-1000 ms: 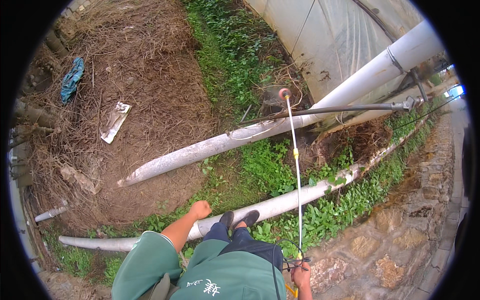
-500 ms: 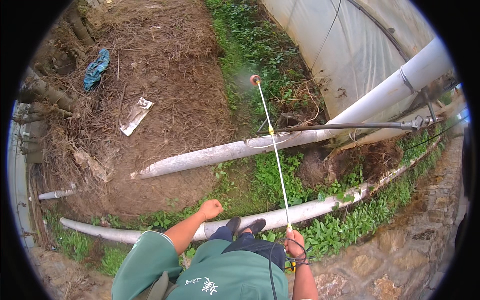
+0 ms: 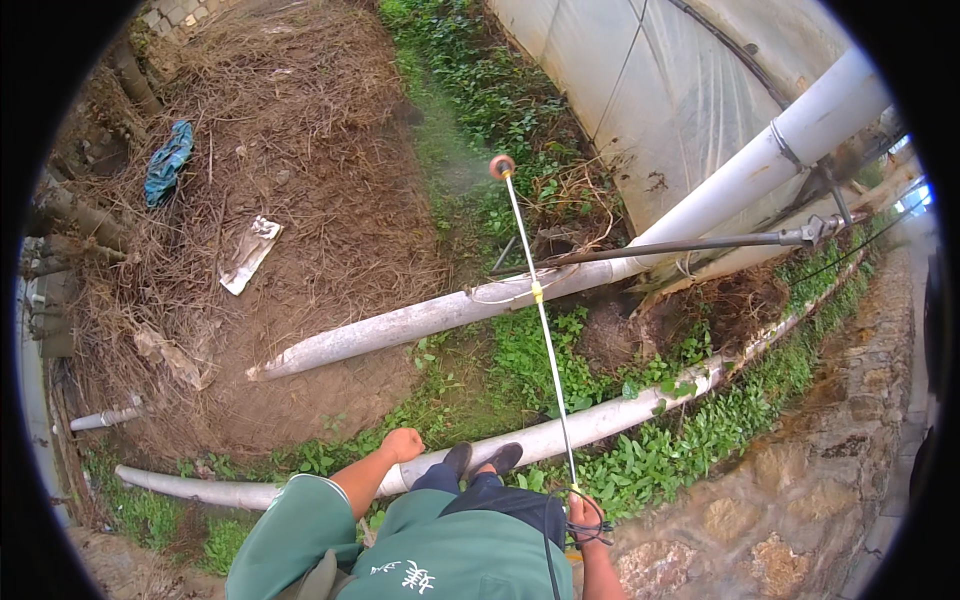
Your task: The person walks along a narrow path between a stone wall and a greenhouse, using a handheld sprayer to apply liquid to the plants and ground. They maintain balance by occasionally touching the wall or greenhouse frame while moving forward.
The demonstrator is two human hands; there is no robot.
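Note:
My right hand is wrapped around the lower end of a long, thin spray wand, which reaches forward over the pipes. A round reddish nozzle tips it, and a faint mist hangs by it over the green weeds. Loops of thin black hose hang about my right hand and run down past my shirt. My left hand is closed in a fist in front of me, above the lower pale pipe, with nothing seen in it.
A pale pipe slants from the bare soil up to the right. Another pipe crosses by my shoes. Plastic sheeting rises at far right, a stone wall at near right. Blue cloth and a white scrap lie among dry stalks.
The ground and pipes have shifted left in view. The nozzle sits slightly further left, with mist still beside it. My left fist has dropped a little lower and left; the right grip is unchanged.

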